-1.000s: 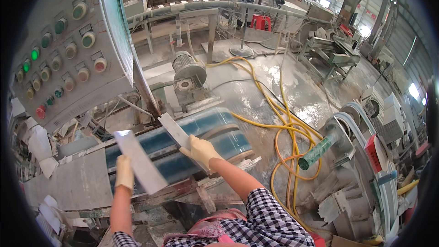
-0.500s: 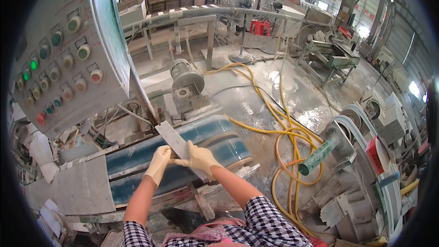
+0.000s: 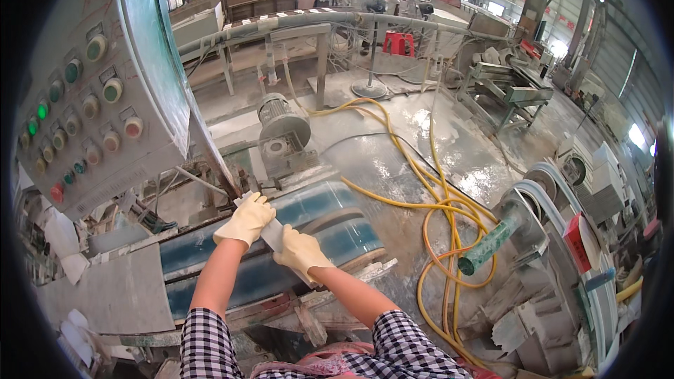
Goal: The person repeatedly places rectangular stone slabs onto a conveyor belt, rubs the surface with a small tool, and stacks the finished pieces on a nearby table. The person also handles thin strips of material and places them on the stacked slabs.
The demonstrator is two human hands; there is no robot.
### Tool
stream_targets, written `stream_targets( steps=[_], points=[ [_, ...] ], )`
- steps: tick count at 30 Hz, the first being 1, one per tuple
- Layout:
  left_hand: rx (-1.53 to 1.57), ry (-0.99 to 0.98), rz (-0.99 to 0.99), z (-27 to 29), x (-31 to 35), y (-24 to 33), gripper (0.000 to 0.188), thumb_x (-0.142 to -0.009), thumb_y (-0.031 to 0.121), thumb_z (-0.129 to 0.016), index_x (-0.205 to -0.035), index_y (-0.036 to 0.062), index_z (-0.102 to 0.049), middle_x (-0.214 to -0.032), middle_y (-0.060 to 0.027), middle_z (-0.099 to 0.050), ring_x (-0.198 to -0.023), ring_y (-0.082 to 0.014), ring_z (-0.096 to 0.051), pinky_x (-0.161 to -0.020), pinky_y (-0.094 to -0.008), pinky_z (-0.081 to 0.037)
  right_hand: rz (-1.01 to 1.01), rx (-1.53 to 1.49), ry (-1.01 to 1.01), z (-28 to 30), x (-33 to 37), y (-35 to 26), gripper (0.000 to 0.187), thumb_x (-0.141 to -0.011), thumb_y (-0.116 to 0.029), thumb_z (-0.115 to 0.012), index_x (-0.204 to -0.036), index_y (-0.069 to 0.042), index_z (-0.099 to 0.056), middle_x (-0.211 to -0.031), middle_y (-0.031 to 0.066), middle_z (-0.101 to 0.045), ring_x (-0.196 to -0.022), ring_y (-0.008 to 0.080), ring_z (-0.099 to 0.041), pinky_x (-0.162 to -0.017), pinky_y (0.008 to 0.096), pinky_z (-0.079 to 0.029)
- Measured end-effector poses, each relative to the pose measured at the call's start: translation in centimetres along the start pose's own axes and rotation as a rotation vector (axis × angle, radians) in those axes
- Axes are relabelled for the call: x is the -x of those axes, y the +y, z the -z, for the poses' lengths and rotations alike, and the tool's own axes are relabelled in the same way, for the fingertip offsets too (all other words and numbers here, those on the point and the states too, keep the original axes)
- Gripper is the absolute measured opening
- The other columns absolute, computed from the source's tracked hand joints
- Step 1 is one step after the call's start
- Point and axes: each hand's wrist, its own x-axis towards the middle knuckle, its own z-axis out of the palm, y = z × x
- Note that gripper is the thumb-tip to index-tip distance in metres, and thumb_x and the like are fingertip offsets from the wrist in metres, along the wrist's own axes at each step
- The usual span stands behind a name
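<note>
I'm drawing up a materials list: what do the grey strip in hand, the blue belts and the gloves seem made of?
Strip: perhaps stone or ceramic, fairly matt; pale grey, flat, straight-edged.
Blue belts: likely rubber or plastic, smooth; bright glints on their curved ends.
Gloves: probably rubber or latex, dull; cream, fitted round fingers.

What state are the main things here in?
Pale strip: held at a slant
Left hand: gloved, gripping strip
Right hand: gloved, gripping strip
Blue belts: moving or stopped, can't tell
Two green panel lights: lit
Yellow hose: loosely looped
Red stool: upright
</note>
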Motion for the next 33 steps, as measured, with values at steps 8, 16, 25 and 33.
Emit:
stream_targets(
  steps=[8,16,25,33],
  points=[
    [0.384,-0.119,0.078,2.6,11.1,3.2,0.044,-0.056,0.045,-0.086,-0.076,0.0065,-0.076,-0.076,-0.0169,-0.073,-0.082,-0.0296,-0.073,-0.113,-0.0444,-0.038,0.579,0.216,-0.406,2.0,-0.3,0.7,0.081,-0.065,-0.037,-0.08,-0.132,-0.001,-0.052,-0.101,0.0255,-0.07,-0.091,0.0409,-0.07,-0.079,0.047,-0.055],
    [0.583,-0.211,0.402,1.9,14.2,6.5,0.056,-0.057,0.048,-0.089,-0.088,0.0038,-0.075,-0.093,-0.0181,-0.074,-0.092,-0.032,-0.072,-0.094,-0.0402,-0.053,0.75,0.273,-0.397,3.3,1.5,-0.4,0.087,-0.069,-0.037,-0.079,-0.141,-0.002,-0.045,-0.12,0.0241,-0.063,-0.105,0.0405,-0.065,-0.087,0.0464,-0.053],
    [0.667,-0.089,0.406,0.7,14.9,6.9,0.072,-0.063,0.052,-0.087,-0.113,0.0033,-0.069,-0.106,-0.017,-0.072,-0.103,-0.034,-0.068,-0.099,-0.0454,-0.049,0.121,-0.4,0.136,2.6,8.3,11.0,0.119,-0.069,-0.017,-0.09,-0.16,-0.004,-0.014,-0.16,0.0252,-0.029,-0.148,0.0388,-0.03,-0.119,0.0414,-0.03],
    [2.084,0.652,0.757,-14.4,21.3,7.2,0.071,-0.089,0.039,-0.075,-0.145,0.0053,-0.049,-0.146,-0.014,-0.052,-0.135,-0.0278,-0.05,-0.117,-0.0399,-0.031,0.091,-1.134,0.066,-5.6,6.5,12.0,0.114,-0.069,-0.001,-0.086,-0.16,-0.002,-0.017,-0.15,0.0171,-0.046,-0.139,0.0267,-0.043,-0.114,0.0366,-0.037]
  ],
)
